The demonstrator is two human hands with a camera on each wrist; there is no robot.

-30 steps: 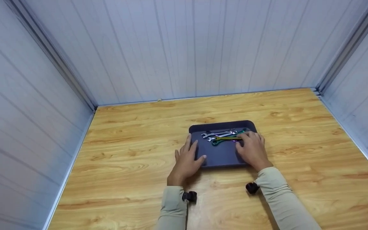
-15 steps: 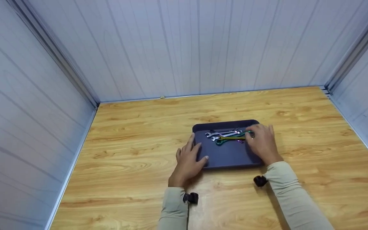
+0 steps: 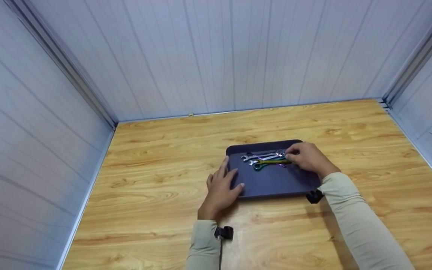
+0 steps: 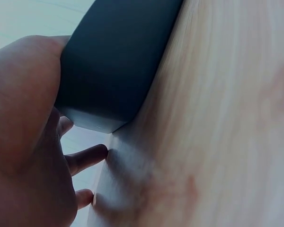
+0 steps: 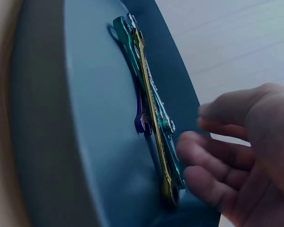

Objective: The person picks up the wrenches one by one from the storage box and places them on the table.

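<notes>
Woody surface (image 3: 156,172) — my right hand (image 3: 308,157) just shifted forward, loose, empty beside the wrenches (image 3: 270,162); left hand (image 3: 220,192) spread against the tray (image 3: 272,183) — nothing picked.

Wrenches (image 3: 270,162) glint in the bright head view; wrist views look dim.

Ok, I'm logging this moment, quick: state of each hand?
Left hand: open, against the tray.
Right hand: open, loosely curled by the wrenches, holding nothing.

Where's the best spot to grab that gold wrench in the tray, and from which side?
I'd pinch the gold wrench across its width at mid-shaft, from above: it lies over the green wrench, its narrow, straight shaft exposed. The tray has walls that may block a sideways reach.
</notes>
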